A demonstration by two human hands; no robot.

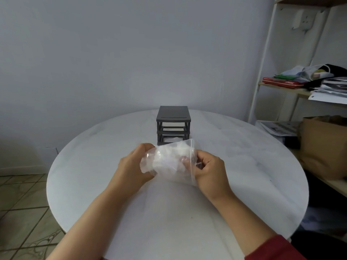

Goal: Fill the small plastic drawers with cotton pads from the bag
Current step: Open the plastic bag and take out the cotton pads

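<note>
In the head view, your two hands meet in the middle of the frame, just above the round white bench (90, 166). Between them you hold a clear plastic bag (189, 147), lifted off the bench top and lying roughly sideways. A clump of white cotton pads (169, 160) shows through its film.

Your left grip (131, 166) is closed round the bag's left end, with the fingers curled behind the plastic and out of sight. Your right grip (210, 171) pinches the bag's right edge, thumb on top. One fingertip shows through the film, though you cannot tell whether it is inside the bag or behind it. A red sleeve (272, 248) covers your right forearm at the lower right of the frame; your left forearm is bare.

Just behind the bag, toward the far edge of the bench, stands the dark grey drawer unit (173, 114), upright, its front facing you. The bag hides its lowest part. Something pale shows in its openings, too small to name.

At the right of the frame a white shelf rack (262, 72) carries a stack of papers (332, 89) and, lower down, a brown paper bag (323, 145). A tiled floor (18, 203) fills the lower left.
</note>
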